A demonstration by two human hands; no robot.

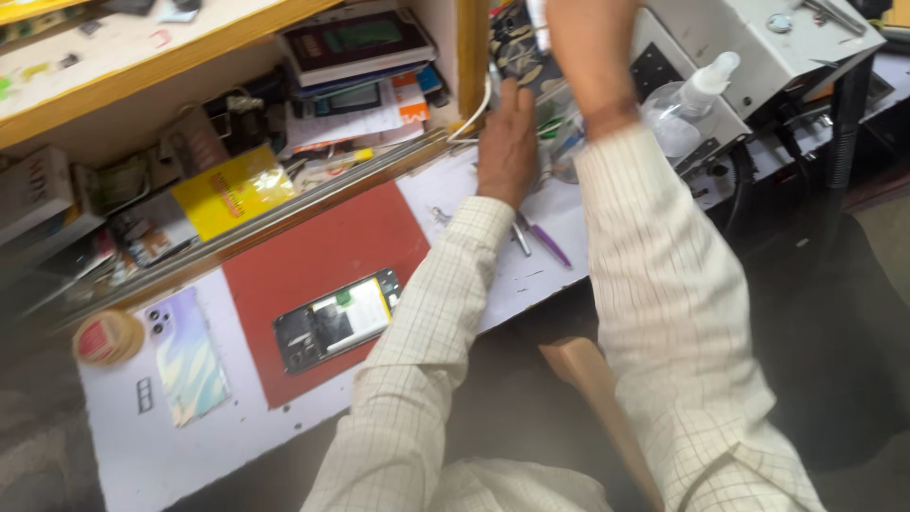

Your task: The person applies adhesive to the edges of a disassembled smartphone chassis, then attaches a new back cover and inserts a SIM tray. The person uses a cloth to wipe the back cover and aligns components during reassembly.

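My left hand (507, 142) reaches across the far end of the white desk (218, 446), back up and fingers stretched out, beside a white cable (474, 118) and a cluster of small tools (559, 142). Nothing shows in it, though the palm is hidden. My right forearm (588, 57) is raised and runs out of the top of the frame, so that hand is out of sight. An opened phone (336, 322) with its insides exposed lies on a red mat (322, 246) near my left elbow.
An iridescent phone back cover (185, 356) and a tape roll (107, 337) lie at the left. A purple-handled tool (548, 244) sits near my left wrist. A spray bottle (697, 95) and grey machine (758, 38) stand right. The wooden shelf (142, 71) holds books and packets.
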